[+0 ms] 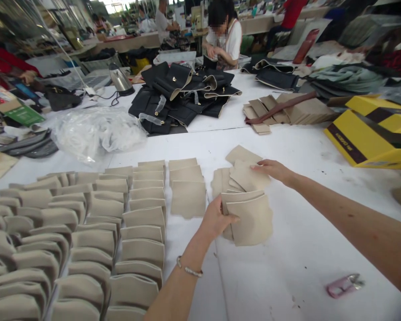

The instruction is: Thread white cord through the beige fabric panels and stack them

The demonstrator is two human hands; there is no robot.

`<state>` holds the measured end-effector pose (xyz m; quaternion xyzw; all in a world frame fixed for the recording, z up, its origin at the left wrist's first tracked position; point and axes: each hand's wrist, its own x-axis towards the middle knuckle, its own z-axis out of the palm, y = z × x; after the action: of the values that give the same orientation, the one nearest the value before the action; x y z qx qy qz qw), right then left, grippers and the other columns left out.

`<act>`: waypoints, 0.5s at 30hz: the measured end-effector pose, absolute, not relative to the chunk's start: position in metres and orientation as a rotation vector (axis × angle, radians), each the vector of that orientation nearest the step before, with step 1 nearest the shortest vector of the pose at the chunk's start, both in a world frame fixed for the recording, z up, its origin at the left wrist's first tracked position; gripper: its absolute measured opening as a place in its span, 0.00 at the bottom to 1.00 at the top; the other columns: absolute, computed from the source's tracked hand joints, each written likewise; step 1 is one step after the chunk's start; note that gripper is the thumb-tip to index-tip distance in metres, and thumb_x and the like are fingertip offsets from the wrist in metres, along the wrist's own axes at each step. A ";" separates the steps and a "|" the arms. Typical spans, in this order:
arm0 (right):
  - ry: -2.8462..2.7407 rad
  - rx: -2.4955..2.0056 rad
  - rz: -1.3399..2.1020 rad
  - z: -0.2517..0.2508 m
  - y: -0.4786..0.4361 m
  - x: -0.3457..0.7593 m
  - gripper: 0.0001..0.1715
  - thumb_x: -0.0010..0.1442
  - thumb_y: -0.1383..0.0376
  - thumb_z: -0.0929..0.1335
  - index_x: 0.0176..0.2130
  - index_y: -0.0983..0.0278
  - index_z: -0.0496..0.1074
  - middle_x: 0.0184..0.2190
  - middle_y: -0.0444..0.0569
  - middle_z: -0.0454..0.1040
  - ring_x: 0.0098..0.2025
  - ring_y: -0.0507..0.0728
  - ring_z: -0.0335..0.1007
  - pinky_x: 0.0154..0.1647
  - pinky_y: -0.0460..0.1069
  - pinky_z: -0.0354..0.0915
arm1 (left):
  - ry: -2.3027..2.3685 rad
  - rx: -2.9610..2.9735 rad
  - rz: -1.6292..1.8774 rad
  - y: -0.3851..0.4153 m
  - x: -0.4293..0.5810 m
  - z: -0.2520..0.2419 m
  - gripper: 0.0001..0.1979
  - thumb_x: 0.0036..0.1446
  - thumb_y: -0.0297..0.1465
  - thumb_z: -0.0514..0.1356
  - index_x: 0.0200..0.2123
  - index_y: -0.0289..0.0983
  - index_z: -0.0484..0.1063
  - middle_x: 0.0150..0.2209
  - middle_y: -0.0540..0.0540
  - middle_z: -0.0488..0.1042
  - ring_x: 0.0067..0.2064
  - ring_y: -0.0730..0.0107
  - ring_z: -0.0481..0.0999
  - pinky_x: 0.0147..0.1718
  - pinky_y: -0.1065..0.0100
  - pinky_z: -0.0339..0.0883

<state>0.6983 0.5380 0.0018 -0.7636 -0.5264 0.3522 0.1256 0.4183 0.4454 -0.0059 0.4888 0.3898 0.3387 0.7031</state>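
Note:
My left hand is closed on a few beige leather-like pieces, its thumb on top and fingers at their left edge. Just beyond, my right hand has its fingertips on another beige piece in a loose pile; whether it grips that piece or only rests on it is hard to see. One more flat piece lies at the pile's far side. Left of my hands, a short overlapping column of flat pieces lies on the white table.
Rows of folded beige pieces cover the left side. Pink thread snips lie front right. Black leather parts, clear plastic, brown pieces and a yellow box stand farther back. A person works across the table.

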 end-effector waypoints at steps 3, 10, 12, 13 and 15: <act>-1.785 -2.158 1.069 0.007 0.550 0.685 0.19 0.68 0.52 0.67 0.44 0.65 0.74 0.44 0.49 0.75 0.44 0.59 0.74 0.47 0.57 0.70 | 1.031 1.206 0.759 0.457 0.418 -0.006 0.25 0.35 0.23 0.70 0.42 0.38 0.74 0.47 0.45 0.72 0.52 0.51 0.68 0.55 0.55 0.62; -2.129 -2.059 0.947 0.010 0.570 0.643 0.22 0.65 0.51 0.69 0.50 0.64 0.72 0.52 0.53 0.72 0.54 0.63 0.68 0.57 0.63 0.63 | 1.215 1.382 0.761 0.468 0.423 -0.019 0.31 0.32 0.23 0.73 0.45 0.36 0.75 0.64 0.37 0.48 0.66 0.43 0.49 0.64 0.54 0.52; -2.135 -2.063 0.956 0.008 0.570 0.635 0.24 0.65 0.50 0.69 0.52 0.64 0.71 0.52 0.54 0.72 0.53 0.64 0.69 0.56 0.63 0.63 | 1.229 1.412 0.744 0.470 0.425 -0.020 0.32 0.33 0.25 0.74 0.47 0.37 0.74 0.67 0.38 0.43 0.68 0.42 0.47 0.64 0.54 0.50; -2.129 -2.070 0.968 0.007 0.570 0.634 0.25 0.65 0.49 0.69 0.52 0.65 0.71 0.51 0.54 0.73 0.52 0.63 0.70 0.56 0.63 0.64 | 1.248 1.428 0.726 0.471 0.425 -0.020 0.33 0.33 0.26 0.74 0.48 0.38 0.74 0.68 0.38 0.42 0.68 0.41 0.48 0.65 0.53 0.49; -2.113 -2.066 0.998 0.008 0.571 0.635 0.26 0.65 0.49 0.69 0.52 0.65 0.71 0.50 0.54 0.74 0.50 0.63 0.71 0.55 0.62 0.65 | 1.307 1.468 0.670 0.473 0.427 -0.018 0.35 0.32 0.28 0.75 0.49 0.38 0.74 0.69 0.38 0.41 0.67 0.37 0.49 0.65 0.52 0.48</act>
<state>0.6347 0.5712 0.0084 -0.6624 -0.6773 0.3201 0.0113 0.4269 0.4735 -0.0184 0.6091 0.5422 0.2778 0.5078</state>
